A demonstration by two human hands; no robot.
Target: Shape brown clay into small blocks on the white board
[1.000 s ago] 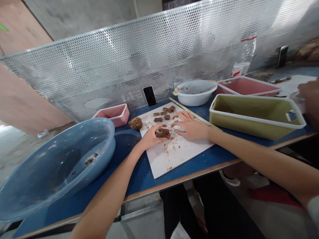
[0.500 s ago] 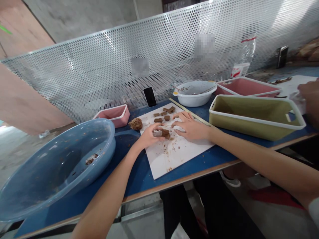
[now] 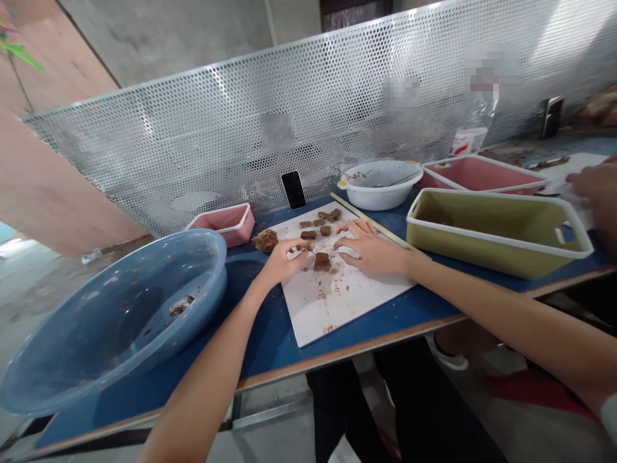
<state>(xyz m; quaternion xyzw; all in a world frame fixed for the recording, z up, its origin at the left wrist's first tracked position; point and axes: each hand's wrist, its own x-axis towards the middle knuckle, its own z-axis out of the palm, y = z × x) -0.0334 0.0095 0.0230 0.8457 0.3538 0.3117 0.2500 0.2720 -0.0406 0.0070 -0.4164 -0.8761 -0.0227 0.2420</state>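
Note:
A small brown block-like piece (image 3: 322, 261) sits on the white board (image 3: 308, 308), between my two hands. My left hand (image 3: 288, 258) is to its left, thumb and fingers apart, with nothing in it. On the other side my right hand (image 3: 364, 246) rests low over the board, fingers spread and holding nothing. Several more brown pieces (image 3: 308, 235) lie farther up the board. Beside the board's left edge is a rough brown lump (image 3: 265, 240). Brown crumbs are scattered around the middle piece.
A large blue basin (image 3: 120, 321) and a small pink bin (image 3: 231, 225) stand left. At right are a green bin (image 3: 482, 238), a pink bin (image 3: 496, 172) and a white bowl (image 3: 380, 186). A phone (image 3: 294, 190) leans against the mesh. Another person's hand (image 3: 598, 186) shows far right.
My left hand has drawn back left from the middle brown piece, which now stands uncovered. My right hand stays in nearly the same place. The view has shifted slightly.

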